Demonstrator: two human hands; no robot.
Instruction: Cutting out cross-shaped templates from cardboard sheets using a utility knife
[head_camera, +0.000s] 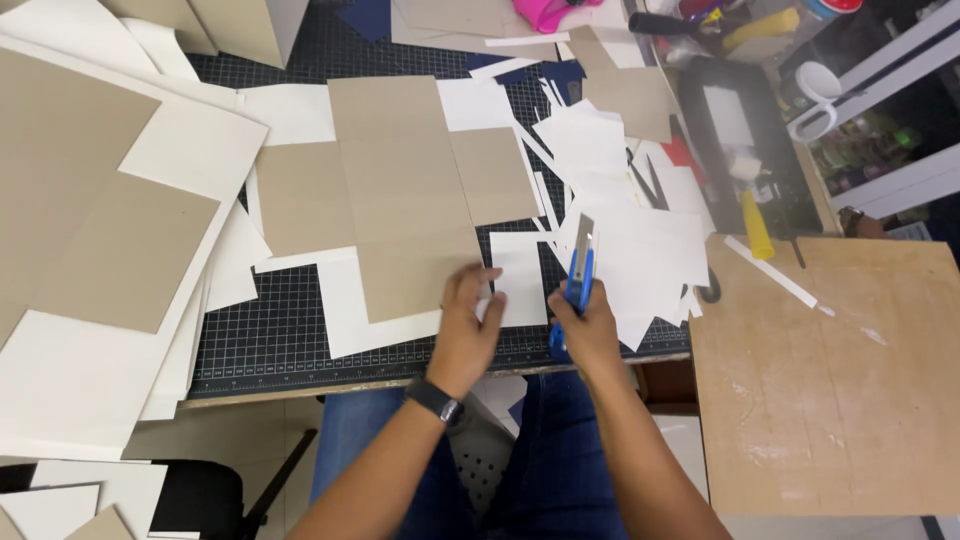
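Knife (579, 268) in right hand (590, 335), beside cardboard's (405, 195) edge.

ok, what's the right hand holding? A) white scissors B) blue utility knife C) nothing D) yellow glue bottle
B: the right hand grips a blue utility knife with its blade pointing away from the person, over the white paper sheets on the cutting mat; the left hand rests beside it at the edge of a brown cardboard piece.
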